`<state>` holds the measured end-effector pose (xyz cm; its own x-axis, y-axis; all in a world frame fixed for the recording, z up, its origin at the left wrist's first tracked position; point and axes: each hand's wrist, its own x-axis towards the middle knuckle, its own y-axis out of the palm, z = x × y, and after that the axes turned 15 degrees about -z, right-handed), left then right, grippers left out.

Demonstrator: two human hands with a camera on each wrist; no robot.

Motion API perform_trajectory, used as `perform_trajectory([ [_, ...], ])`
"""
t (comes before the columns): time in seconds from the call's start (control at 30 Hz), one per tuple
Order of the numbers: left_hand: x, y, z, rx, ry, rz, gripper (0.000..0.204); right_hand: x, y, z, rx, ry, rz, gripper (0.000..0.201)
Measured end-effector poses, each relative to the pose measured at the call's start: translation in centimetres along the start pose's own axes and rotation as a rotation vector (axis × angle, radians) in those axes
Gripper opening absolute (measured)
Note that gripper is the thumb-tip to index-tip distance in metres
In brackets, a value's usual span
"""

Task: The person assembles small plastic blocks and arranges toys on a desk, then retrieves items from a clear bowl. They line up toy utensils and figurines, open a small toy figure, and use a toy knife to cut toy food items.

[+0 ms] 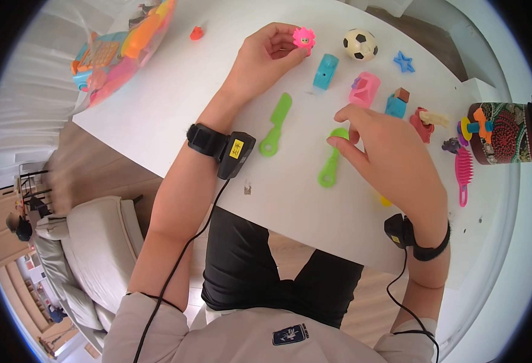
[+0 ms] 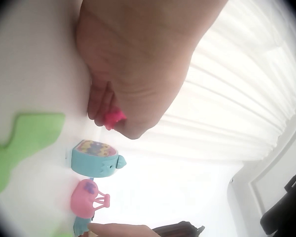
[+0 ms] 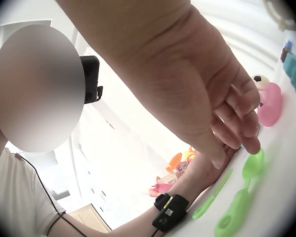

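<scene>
At the far side of the white table (image 1: 230,199), my left hand (image 1: 263,60) pinches a small pink flower-shaped toy (image 1: 304,39) between thumb and fingers. In the left wrist view, the pink toy (image 2: 115,119) is partly hidden by that hand. My right hand (image 1: 396,151) hovers with loosely bent fingers over the green toy spoon (image 1: 327,175) and holds nothing. Its fingertips are right by the spoon's bowl in the right wrist view. A green toy knife (image 1: 281,112) lies left of the spoon. Just beyond is a teal toy (image 1: 325,71) with a patterned face.
A pink toy handbag (image 1: 363,91), a toy football (image 1: 360,45) and a blue star (image 1: 404,62) sit at the back. Rightward are a teal block (image 1: 396,106), a pink hairbrush (image 1: 463,175) and a patterned container (image 1: 505,133). A bag of toys (image 1: 118,60) stands far left.
</scene>
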<state>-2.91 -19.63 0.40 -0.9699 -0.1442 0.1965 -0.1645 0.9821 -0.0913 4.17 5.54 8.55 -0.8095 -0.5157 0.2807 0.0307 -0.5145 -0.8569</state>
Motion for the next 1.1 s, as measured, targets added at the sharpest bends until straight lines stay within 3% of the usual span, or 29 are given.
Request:
perform_trajectory([
  [0.47, 0.2, -0.3, -0.2, 0.016, -0.001, 0.052, 0.038, 0.5, 0.1, 0.6, 0.029, 0.074, 0.127, 0.026],
  [0.8, 0.2, -0.1, -0.1, 0.026, 0.011, 0.008, 0.036, -0.3, -0.1, 1.6, -0.027, -0.017, 0.077, 0.024],
  [1.1, 0.0, -0.2, -0.5, -0.006, 0.011, 0.056, 0.041, -1.7, -1.3, 3.7, -0.076, -0.134, 0.457, 0.029],
])
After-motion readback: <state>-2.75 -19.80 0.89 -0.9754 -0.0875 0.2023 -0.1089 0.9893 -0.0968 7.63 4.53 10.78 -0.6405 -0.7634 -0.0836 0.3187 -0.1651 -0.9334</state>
